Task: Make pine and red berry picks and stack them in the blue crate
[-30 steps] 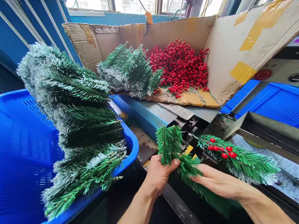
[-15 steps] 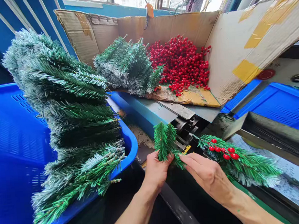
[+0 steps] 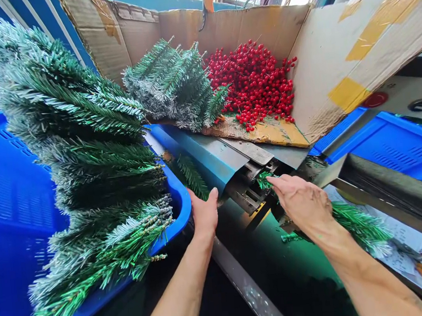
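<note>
While a box (image 3: 204,27) stands at the far side, a blue basket (image 3: 2,194) sits near left, heaped with frosted sprigs (image 3: 78,139). A machine (image 3: 210,153) juts from under the box, which holds red berries (image 3: 252,86) on its right. My left grip (image 3: 203,212) is left of the machine, thumb raised; whether it is clamped on the dark sprig (image 3: 191,175) just beyond, I cannot tell. My right grip (image 3: 304,202) is pinched together on a green sprig (image 3: 264,179) at the machine's near end.

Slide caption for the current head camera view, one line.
Right hand pinching a bristly green sprig at a blue-and-grey metal machine.
</note>
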A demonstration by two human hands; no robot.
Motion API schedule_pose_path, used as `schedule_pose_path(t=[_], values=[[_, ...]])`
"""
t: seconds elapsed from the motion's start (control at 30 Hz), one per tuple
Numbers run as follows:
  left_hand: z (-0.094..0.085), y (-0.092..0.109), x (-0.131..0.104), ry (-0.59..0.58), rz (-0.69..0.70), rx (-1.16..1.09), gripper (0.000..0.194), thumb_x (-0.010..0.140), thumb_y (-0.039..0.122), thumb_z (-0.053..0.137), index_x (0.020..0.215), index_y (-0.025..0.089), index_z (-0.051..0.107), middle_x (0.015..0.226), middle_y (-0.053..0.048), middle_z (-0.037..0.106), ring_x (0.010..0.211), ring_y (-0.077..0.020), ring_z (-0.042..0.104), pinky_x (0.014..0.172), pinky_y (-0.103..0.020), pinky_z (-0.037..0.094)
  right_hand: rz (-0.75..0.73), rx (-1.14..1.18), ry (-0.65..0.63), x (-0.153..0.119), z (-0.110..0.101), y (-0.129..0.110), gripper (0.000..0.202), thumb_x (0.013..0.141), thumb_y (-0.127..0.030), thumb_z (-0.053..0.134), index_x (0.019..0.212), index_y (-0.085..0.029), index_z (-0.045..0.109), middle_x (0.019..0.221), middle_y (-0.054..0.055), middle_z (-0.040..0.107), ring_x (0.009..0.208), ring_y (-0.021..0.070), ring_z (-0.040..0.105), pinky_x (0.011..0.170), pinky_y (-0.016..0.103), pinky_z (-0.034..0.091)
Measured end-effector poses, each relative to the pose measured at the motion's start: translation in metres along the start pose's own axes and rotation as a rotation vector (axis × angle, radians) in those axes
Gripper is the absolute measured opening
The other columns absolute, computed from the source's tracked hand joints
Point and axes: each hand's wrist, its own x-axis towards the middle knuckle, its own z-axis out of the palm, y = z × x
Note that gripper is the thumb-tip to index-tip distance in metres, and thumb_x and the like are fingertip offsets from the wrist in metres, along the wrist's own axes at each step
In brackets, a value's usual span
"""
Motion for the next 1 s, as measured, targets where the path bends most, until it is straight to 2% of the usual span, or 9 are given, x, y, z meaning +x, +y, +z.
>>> schedule_pose_path(t=[0.1,0.23,0.4,0.5,0.57,0.73,0.83,0.93,1.0], values=[[-0.002,-0.002,-0.005,-0.08,-0.014,0.151,0.082,0.079,0.039,0.064,0.146,0.012,0.024,0.156,-0.018,0.02,0.144,-0.0283,0.017,0.119,-0.044,0.013,-0.014,-0.049,-0.006,0.005,0.006,-0.004,0.02,0.089,-0.019,0.06,0.104,-0.028,0.067,0.076,0.0,0.06,0.067,0.017,0.054,0.053,0.028,0.028],[-0.005,-0.015,-0.031,-0.15,0.162,0.246,0.069,0.082,0.035,0.06,0.142,0.016,0.033,0.157,-0.016,0.014,0.145,-0.0293,0.013,0.118,-0.047,0.016,-0.003,-0.065,0.013,0.007,0.011,-0.005,0.017,0.09,-0.018,0.058,0.1,-0.026,0.068,0.075,0.001,0.059,0.067,0.0176,0.052,0.055,0.03,0.028],[-0.005,-0.042,-0.055,-0.169,0.488,0.303,0.052,0.084,0.028,0.059,0.133,0.022,0.045,0.152,-0.014,0.026,0.14,-0.0296,0.027,0.113,-0.051,0.029,-0.007,0.011,0.03,0.005,0.019,-0.006,0.022,0.091,-0.014,0.052,0.104,-0.022,0.067,0.081,0.004,0.063,0.075,0.0211,0.054,0.061,0.03,0.036],[-0.005,-0.051,-0.058,-0.186,0.552,0.339,0.046,0.085,0.026,0.058,0.13,0.02,0.048,0.148,-0.015,0.031,0.138,-0.0296,0.032,0.111,-0.051,0.033,-0.019,0.197,0.183,0.002,0.028,-0.005,0.028,0.094,-0.018,0.046,0.116,-0.017,0.062,0.107,0.009,0.063,0.095,0.0246,0.054,0.077,0.033,0.046],[-0.005,-0.052,-0.058,-0.178,0.575,0.337,0.044,0.085,0.024,0.057,0.129,0.02,0.049,0.146,-0.015,0.033,0.137,-0.0292,0.033,0.11,-0.051,0.034,-0.017,0.326,0.294,0.002,0.035,-0.004,0.034,0.097,-0.023,0.041,0.126,-0.012,0.055,0.121,0.012,0.058,0.107,0.0263,0.051,0.092,0.037,0.045],[-0.008,-0.051,-0.059,-0.155,0.635,0.302,0.041,0.086,0.022,0.057,0.126,0.02,0.05,0.143,-0.015,0.036,0.134,-0.0288,0.036,0.108,-0.052,0.036,0.024,0.435,0.379,0.012,0.04,-0.005,0.046,0.1,-0.032,0.03,0.137,-0.006,0.042,0.125,0.019,0.054,0.115,0.0289,0.05,0.099,0.044,0.044],[-0.015,-0.047,-0.068,-0.169,0.669,0.273,0.038,0.086,0.02,0.056,0.123,0.02,0.051,0.141,-0.014,0.038,0.133,-0.0279,0.038,0.107,-0.051,0.038,-0.031,0.332,0.393,0.007,0.03,-0.004,0.05,0.1,-0.032,0.032,0.139,-0.001,0.036,0.127,0.022,0.053,0.116,0.0302,0.05,0.098,0.043,0.045],[-0.029,-0.025,-0.089,-0.235,0.755,0.246,0.036,0.085,0.021,0.056,0.121,0.02,0.053,0.14,-0.014,0.04,0.13,-0.0269,0.041,0.105,-0.047,0.042,-0.078,0.107,0.337,-0.014,0.022,0.0,0.056,0.097,-0.032,0.04,0.142,0.0,0.03,0.13,0.025,0.05,0.115,0.035,0.051,0.095,0.047,0.044],[-0.036,0.001,-0.103,-0.306,0.857,0.222,0.038,0.083,0.028,0.058,0.12,0.019,0.055,0.138,-0.015,0.044,0.127,-0.0264,0.045,0.103,-0.043,0.045,-0.099,0.042,0.326,-0.029,0.023,0.003,0.06,0.096,-0.037,0.04,0.141,0.001,0.031,0.118,0.028,0.057,0.102,0.0366,0.057,0.085,0.048,0.048]])
